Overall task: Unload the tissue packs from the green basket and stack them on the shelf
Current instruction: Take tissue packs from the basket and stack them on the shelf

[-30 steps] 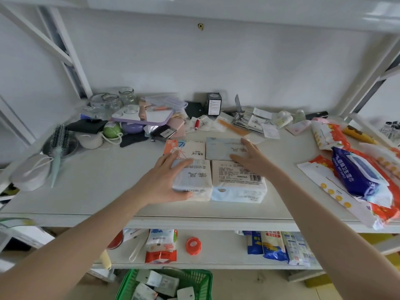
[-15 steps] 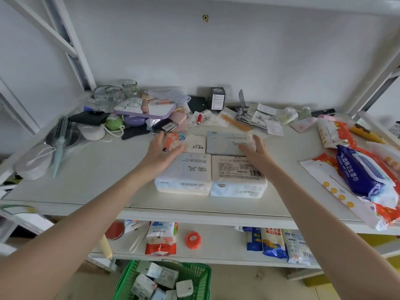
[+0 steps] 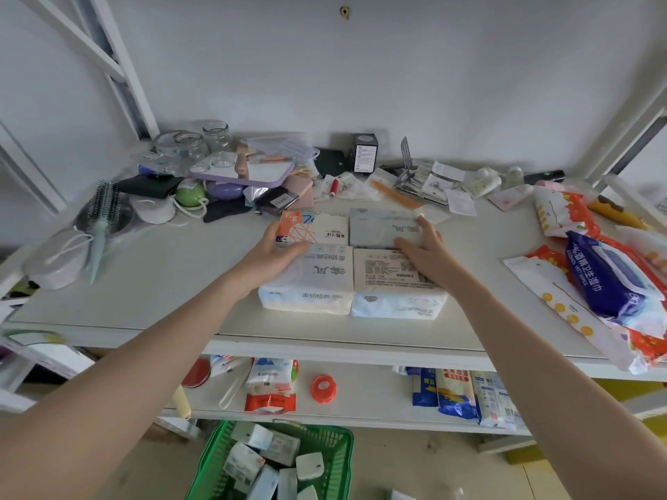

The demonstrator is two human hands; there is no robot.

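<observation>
Hands (image 3: 274,252) flat on tissue packs (image 3: 310,279)

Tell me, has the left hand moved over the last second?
Yes. The left hand slid away from the shelf's front edge, toward the back pack.

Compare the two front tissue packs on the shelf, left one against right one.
The left front pack shows large printed characters on top; the right front pack shows fine print and a barcode. The left hand lies on the left front pack, the right hand on the right front pack. Both are pale soft bricks, side by side and touching.
</observation>
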